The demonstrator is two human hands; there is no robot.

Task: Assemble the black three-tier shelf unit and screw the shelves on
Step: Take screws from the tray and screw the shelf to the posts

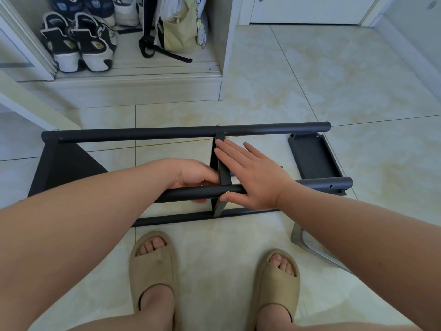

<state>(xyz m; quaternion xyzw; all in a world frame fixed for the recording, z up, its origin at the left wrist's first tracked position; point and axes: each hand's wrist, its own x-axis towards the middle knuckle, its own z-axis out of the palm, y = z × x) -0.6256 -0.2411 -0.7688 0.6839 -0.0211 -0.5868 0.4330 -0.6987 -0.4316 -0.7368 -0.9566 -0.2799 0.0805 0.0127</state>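
shelf unit (181, 218) lying on its side on the tiled floor, seen from above. the middle shelf (220, 168) stands on edge between the far pole (167, 133) and the near pole (186, 194). the left hand (194, 176), just left of the middle shelf, has its fingers wrapped round the near pole. the right hand (255, 175), just right of the shelf, lies flat against its face with fingers straight and together, thumb touching the pole at the joint. an end shelf (64, 170) sits well left of the middle shelf. another shelf (312, 158), apparently unfixed, lies well to its right.

judged step: squaring the middle shelf before screwing it on. to do it well, steady the pole with the left hand and press evenly with the flat right hand until bracket and hole line up. the screw (218, 125) at the far pole, directly beyond the middle shelf, serves as a reference.
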